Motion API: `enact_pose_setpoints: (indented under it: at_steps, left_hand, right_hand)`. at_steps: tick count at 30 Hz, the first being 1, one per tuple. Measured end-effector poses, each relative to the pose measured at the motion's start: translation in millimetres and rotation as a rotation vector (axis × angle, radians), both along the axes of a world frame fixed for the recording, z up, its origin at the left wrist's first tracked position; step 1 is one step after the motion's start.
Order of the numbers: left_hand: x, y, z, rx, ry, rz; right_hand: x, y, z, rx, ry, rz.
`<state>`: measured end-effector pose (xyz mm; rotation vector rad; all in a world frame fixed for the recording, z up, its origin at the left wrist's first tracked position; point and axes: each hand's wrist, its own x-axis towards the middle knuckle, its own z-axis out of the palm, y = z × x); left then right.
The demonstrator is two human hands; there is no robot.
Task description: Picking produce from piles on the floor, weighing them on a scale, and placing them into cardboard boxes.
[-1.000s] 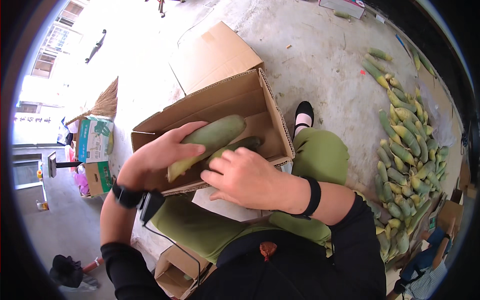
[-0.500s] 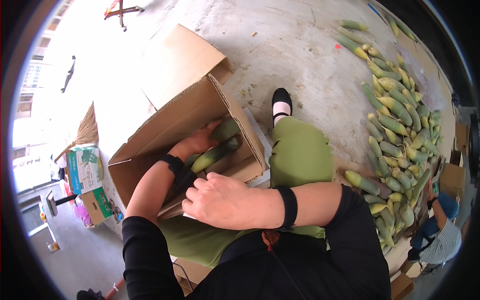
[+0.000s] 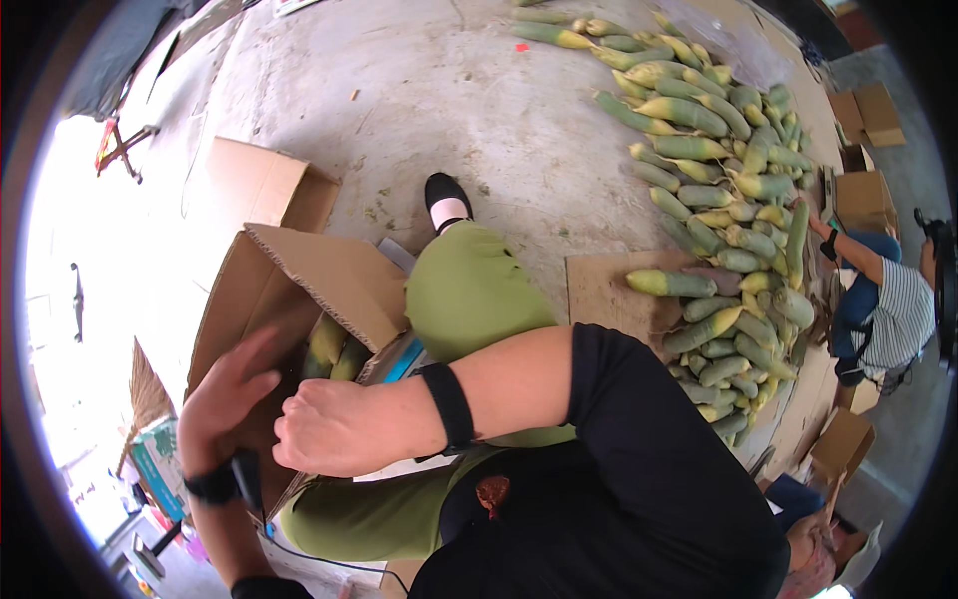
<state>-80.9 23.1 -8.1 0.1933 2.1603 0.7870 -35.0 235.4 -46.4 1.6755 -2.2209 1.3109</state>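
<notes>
An open cardboard box (image 3: pixel 344 280) stands in front of me at the left, tilted in the view. Inside it lie a few green radishes (image 3: pixel 329 344), partly hidden by the box's raised flap and wall. My left hand (image 3: pixel 225 394) is over the box's opening with its fingers stretched out and holds nothing; it is slightly blurred. Close beside it, my right hand (image 3: pixel 324 429) is closed like a fist at the near side of the box. Its fingertips face away from me, so what they grip, if anything, is hidden.
A large heap of green radishes (image 3: pixel 699 150) spreads over the floor and cardboard at the right. Another cardboard box (image 3: pixel 254 185) lies beyond mine. A person in a striped shirt (image 3: pixel 893 319) crouches past the heap, one hand at a radish. A broom (image 3: pixel 150 384) stands far left.
My left hand has let go of the radish inside the box and come up out of it, fingers spread. The right hand stays closed near the box. The view has turned toward the right.
</notes>
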Motion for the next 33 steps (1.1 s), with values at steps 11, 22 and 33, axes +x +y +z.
enact_pose_setpoints:
  at_steps: [11,22,33]
  left_hand:
    - [146.1,60.9,15.5,-0.13,0.833,0.387]
    - [162.7,77.9,-36.0,-0.543,1.158,0.2]
    - [161.8,81.0,-42.9,-0.619,1.234,0.217]
  right_hand:
    - [-52.8,50.3,45.0,-0.232,-0.174,-0.254]
    - [-85.7,263.9,-159.9,0.47,-0.334,-1.156]
    - [79.3,378.7,-302.7,1.605,-0.654,-1.249]
